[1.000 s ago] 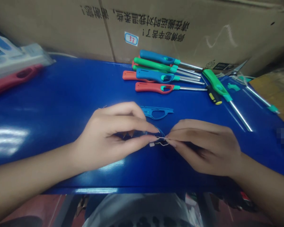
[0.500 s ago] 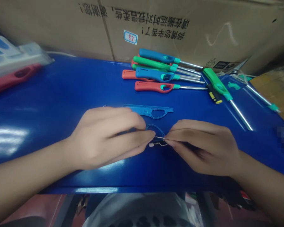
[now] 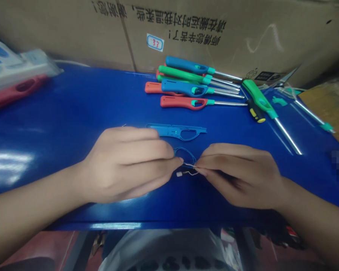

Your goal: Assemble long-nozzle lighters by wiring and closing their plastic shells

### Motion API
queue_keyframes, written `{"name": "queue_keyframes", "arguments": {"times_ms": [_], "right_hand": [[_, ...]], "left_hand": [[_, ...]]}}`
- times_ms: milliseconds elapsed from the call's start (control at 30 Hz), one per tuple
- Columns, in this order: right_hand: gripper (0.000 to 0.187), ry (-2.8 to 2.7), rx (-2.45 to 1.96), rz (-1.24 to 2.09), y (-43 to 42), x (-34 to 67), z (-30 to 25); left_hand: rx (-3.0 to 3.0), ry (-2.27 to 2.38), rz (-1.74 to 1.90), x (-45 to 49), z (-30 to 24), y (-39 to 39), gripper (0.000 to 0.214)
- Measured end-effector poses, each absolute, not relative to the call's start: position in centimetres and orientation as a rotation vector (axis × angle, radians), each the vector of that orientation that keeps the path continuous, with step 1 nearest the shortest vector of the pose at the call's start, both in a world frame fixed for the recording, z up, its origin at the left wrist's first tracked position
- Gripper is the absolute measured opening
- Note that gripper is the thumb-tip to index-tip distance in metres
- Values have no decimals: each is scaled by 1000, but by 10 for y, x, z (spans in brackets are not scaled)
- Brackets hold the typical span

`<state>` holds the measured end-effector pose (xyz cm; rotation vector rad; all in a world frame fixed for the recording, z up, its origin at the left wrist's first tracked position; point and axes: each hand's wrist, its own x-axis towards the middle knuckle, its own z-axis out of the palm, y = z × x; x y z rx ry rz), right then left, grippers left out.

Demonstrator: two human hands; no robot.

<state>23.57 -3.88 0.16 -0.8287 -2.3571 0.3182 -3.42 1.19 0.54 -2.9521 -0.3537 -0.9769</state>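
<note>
The head view shows, nearest, a pale cloth [image 3: 169, 250] below the front edge [image 3: 113, 226] of the glossy blue table [image 3: 73, 101]. Both hands work a little beyond that edge, a strip of blue surface lying in front of them and more stretching off to the left. The left hand [image 3: 130, 165] is closed, fingers folded and fingertips pinched on one end of a thin wire [image 3: 190, 165]; the right hand [image 3: 240, 175] pinches the same wire between thumb and forefinger. The wire spans the small gap between them, above the table, with a small white-ended part [image 3: 179, 174] just beneath it. Right behind the fingers is a blue looped piece [image 3: 190, 152], partly hidden, then a blue half shell [image 3: 169, 131] lying flat. Farther back, a pile of lighters [image 3: 183, 102], a green lighter [image 3: 254, 90] and a screwdriver [image 3: 256, 112] bound the space, with a red handle [image 3: 8, 98] at far left and a cardboard box [image 3: 73, 34] walling off the rear. A second earlier the left thumb and forefinger stood apart; now they have closed, and more of the half shell shows.
</note>
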Motion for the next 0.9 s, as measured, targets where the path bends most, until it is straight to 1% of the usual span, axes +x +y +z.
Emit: {"name": "queue_keyframes", "arguments": {"times_ms": [233,567,733,833,900], "right_hand": [[11,-2360,-825,368,-38,235,0],[12,-2358,-842,370,-38,234,0],[12,-2377,-822,366,-36,234,-1],[13,-2386,-824,333,-36,235,-2],[12,-2388,-832,306,-36,236,-1]], "left_hand": [[-2981,-493,-1008,-33,3,9,11],[-3043,-464,-959,-34,-2,9,12],[-3106,-436,-981,-34,-2,10,6],[-3130,-408,-987,-33,-1,10,10],[-3145,-457,-1068,-32,-1,9,11]]}}
